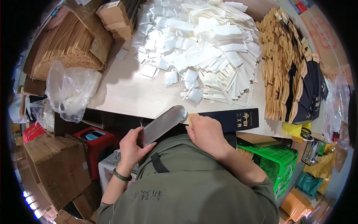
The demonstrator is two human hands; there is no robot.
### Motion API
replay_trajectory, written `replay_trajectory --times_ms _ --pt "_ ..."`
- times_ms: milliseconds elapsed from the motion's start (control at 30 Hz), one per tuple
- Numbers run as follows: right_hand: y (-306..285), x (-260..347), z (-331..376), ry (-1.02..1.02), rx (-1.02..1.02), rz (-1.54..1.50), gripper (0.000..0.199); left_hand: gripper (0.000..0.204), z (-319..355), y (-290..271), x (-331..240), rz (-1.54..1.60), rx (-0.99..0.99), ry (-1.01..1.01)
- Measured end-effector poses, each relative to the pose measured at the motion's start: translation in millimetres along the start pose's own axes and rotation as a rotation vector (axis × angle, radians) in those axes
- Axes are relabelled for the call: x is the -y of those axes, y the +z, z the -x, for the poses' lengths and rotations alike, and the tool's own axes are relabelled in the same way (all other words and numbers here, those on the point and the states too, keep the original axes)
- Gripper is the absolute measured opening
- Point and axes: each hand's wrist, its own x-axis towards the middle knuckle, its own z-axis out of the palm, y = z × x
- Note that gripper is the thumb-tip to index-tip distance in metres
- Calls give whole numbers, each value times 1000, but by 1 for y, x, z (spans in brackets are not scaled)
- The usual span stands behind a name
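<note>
So the left hand [130, 147] has its fingers curled around the lower end of a flat grey metal scoop [164, 124], which angles up and to the right so its rounded tip sits right at the table's front edge. The right hand [207, 133] is closed on the tan open end of a long dark blue paper sleeve [229, 118] with gold print, pinching it just beside the scoop tip. The sleeve lies flat along the near edge of the pale table [130, 93], stretching off to the right.

Further back on the table there's a huge heap of white sachets and paper-wrapped sticks [201, 48]. Off to the right, a fanned stack of more blue-and-tan sleeves [291, 74]. Back left, a big bundle of bamboo chopsticks [63, 46] with a crumpled clear plastic bag [71, 91] in front of it. Below the table: a red crate [97, 143] on the left, a cardboard box [56, 168] beside it, and a green plastic basket [279, 160] on the right.
</note>
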Motion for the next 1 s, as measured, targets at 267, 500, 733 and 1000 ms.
replay_trajectory --times_ms 267,500,733,1000 --pt "5 3 2 29 -9 -10 13 60 6 -8 1 29 93 -17" --pt "11 -2 0 -19 -69 -3 11 67 0 -20 -2 -94 200 86" --pt "19 4 -10 0 -152 -171 9 69 -70 -20 -38 -132 297 414" --pt "-52 -79 -21 295 -332 163 23 52 -150 48 -100 -28 74 557"
